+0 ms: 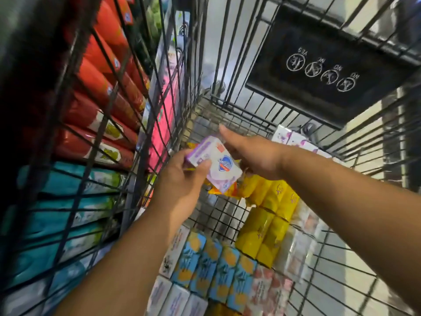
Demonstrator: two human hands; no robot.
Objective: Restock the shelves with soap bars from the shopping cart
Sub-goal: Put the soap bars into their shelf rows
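Left hand [180, 182] gripping soap bar [216, 164]; wire cart [227, 215], stocked shelves [95, 106]

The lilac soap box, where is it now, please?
Centre of head view: the lilac soap box is in the left hand, right hand beside it, over yellow soap packs in the wire cart.

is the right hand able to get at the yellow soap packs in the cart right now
Probably yes: the right hand is just above the yellow soap packs, which lie uncovered in the cart; nothing lies between.
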